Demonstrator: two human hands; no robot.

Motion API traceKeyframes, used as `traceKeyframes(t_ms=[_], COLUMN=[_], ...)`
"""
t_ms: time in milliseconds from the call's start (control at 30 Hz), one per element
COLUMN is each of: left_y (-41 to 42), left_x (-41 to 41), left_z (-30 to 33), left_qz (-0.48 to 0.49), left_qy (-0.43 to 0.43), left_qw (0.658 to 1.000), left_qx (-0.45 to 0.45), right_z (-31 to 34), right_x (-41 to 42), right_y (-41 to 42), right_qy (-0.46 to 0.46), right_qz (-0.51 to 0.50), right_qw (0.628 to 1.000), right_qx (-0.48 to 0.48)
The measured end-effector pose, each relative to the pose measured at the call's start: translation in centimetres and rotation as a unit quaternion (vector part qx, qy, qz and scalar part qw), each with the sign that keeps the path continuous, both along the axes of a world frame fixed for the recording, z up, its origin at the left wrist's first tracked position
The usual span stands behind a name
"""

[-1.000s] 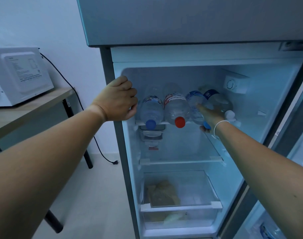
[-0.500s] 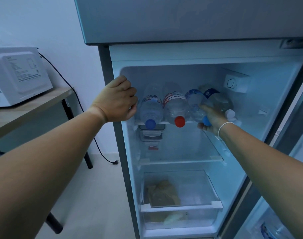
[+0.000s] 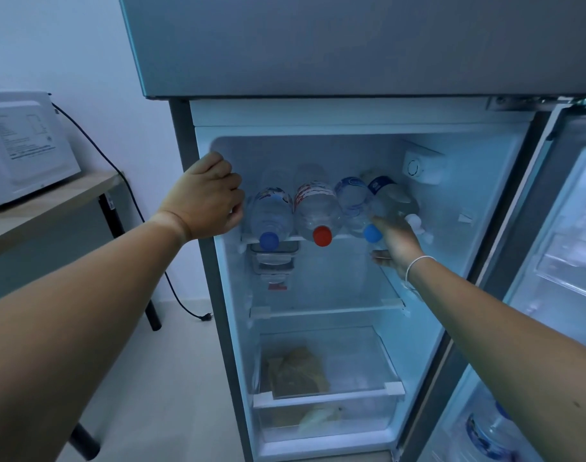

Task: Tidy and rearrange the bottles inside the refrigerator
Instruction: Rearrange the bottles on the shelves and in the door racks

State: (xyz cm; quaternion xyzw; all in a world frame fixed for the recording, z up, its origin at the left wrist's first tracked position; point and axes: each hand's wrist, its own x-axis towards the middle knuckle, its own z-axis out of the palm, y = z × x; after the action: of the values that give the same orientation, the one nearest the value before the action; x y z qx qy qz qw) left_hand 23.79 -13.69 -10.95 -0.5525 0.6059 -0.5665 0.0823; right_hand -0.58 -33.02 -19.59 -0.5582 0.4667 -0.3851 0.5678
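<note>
Both forearms reach in from the bottom corners. The left hand (image 3: 206,199) curls its fingers over the front left edge of the refrigerator (image 3: 198,268), gripping the frame beside the top shelf (image 3: 300,239). The right hand (image 3: 396,243) cups the neck end of the third bottle (image 3: 355,205), thumb below and fingers above its blue cap; how tightly they close is hard to make out. Four bottles lie side by side on that shelf, caps outward; the white-capped bottle (image 3: 396,201) sits partly behind the hand. A door bottle (image 3: 488,435) is cut off at lower right
</note>
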Motion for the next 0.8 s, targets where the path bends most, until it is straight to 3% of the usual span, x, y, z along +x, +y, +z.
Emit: traceKeyframes(t_ms=[433, 800], left_y=[1.7, 3.7], left_x=[-4.1, -14.3], left_z=[-2.3, -9.9], left_qz=[0.073, -0.001], left_qy=[0.137, 0.259], left_qw=[0.985, 0.954], left_qx=[0.08, 0.149], right_z=[0.6, -1.8], right_x=[-5.3, -13.0], right_y=[5.2, 13.2], right_qy=[0.05, 0.125], right_qz=[-0.007, -0.011], right_qw=[0.998, 0.992], right_qx=[-0.027, -0.031])
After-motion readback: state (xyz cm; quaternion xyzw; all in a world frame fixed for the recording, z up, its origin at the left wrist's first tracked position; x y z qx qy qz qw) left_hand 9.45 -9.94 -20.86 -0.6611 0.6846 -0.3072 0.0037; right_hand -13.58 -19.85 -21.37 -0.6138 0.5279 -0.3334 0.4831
